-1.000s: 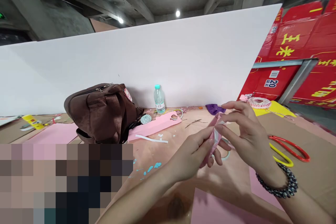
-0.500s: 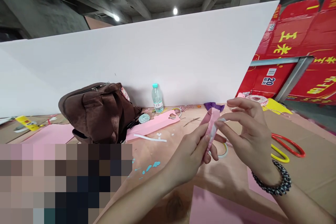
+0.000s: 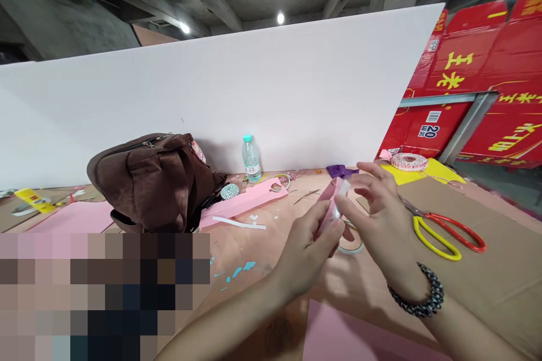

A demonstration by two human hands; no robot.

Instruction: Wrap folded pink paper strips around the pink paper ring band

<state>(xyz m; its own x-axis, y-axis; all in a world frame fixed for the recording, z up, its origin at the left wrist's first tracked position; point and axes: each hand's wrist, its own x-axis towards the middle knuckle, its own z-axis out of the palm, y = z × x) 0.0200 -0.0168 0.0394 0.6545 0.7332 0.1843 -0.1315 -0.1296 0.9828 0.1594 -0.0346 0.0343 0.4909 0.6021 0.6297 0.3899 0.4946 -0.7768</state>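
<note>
My left hand point(image 3: 307, 248) is closed round a folded pink paper strip point(image 3: 328, 215), which stands tilted above the table. A whitish strip, perhaps tape point(image 3: 341, 194), lies along the strip's upper face. My right hand point(image 3: 376, 211), with a dark beaded band at the wrist, is at the strip's right side. Its thumb and forefinger meet the whitish strip, and the other fingers are raised. Behind and below the hands a tape roll point(image 3: 351, 243) lies partly hidden on the table. Scissors point(image 3: 440, 237) with red and yellow handles lie right of my right hand.
A brown bag point(image 3: 148, 180) and a water bottle point(image 3: 251, 161) stand before a white board point(image 3: 254, 90). Pink paper point(image 3: 359, 333) lies near the front edge, with more pink paper point(image 3: 245, 202) beside the bag. Purple material point(image 3: 341, 171) and yellow paper point(image 3: 436, 172) are behind.
My right hand has moved left and lies more over the strip. The scissors show more fully beside it. The view has shifted slightly.
</note>
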